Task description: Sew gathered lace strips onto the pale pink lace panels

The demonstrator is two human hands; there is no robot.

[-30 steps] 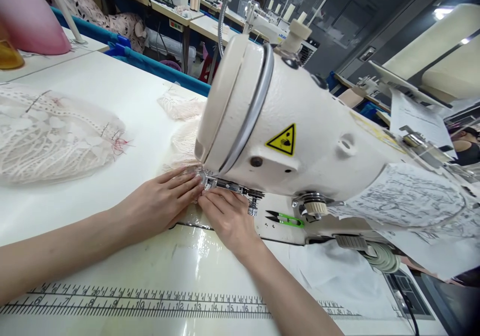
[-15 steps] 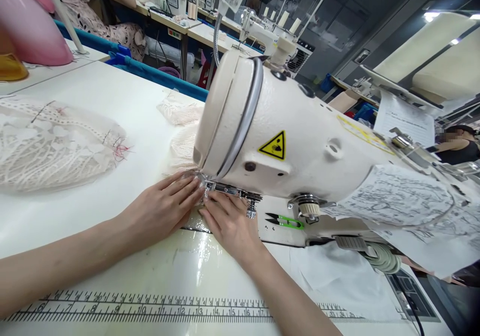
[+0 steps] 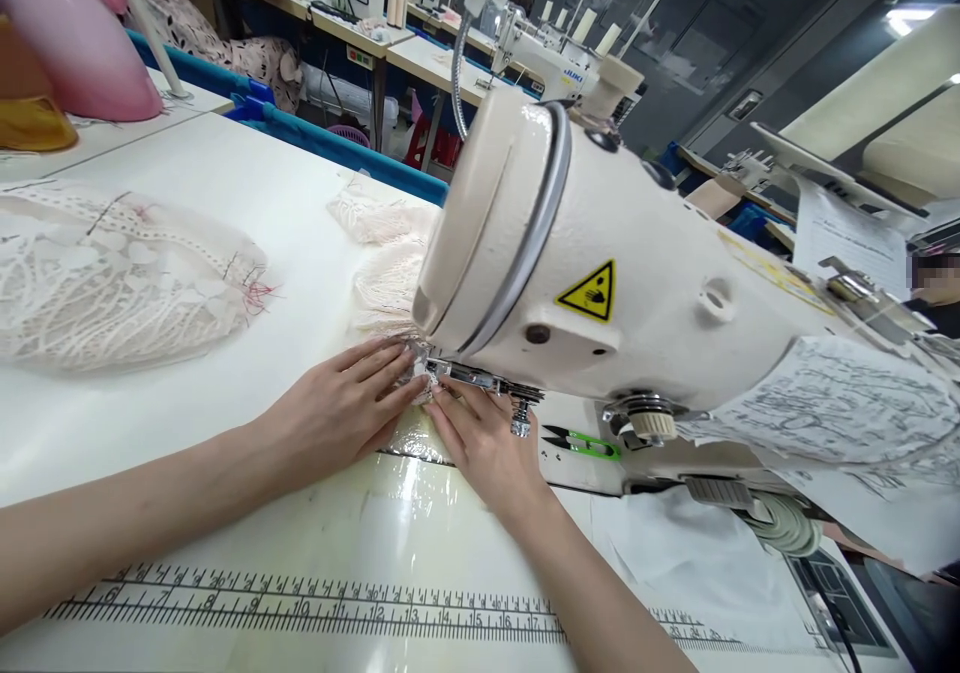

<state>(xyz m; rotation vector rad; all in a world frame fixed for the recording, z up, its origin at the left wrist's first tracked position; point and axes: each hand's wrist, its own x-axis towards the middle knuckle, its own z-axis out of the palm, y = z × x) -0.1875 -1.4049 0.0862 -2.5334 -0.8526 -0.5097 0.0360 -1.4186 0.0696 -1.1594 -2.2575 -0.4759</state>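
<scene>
Pale lace fabric [image 3: 391, 283] lies bunched behind and under the head of a cream sewing machine [image 3: 495, 223]. My left hand [image 3: 341, 408] rests flat on the lace's near edge, fingers stretched toward the presser foot [image 3: 433, 365]. On the other side of the foot, my right hand [image 3: 487, 443] lies with its fingers extended, the tips partly hidden beneath the machine's metal attachment [image 3: 480, 378]. Both hands press down on the work beside the needle area. The needle itself is hidden.
Another lace piece [image 3: 127, 283] with red thread ends lies at left. Green thread snips [image 3: 581, 443] sit on the machine bed right of my right hand. A ruler strip [image 3: 337, 608] runs along the table's front. Beyond a blue cloth trough [image 3: 300, 138], a co-worker sits.
The whole view has shifted, so the machine, lace and hands appear a little farther right. Both hands keep nearly the same place beside the presser foot.
</scene>
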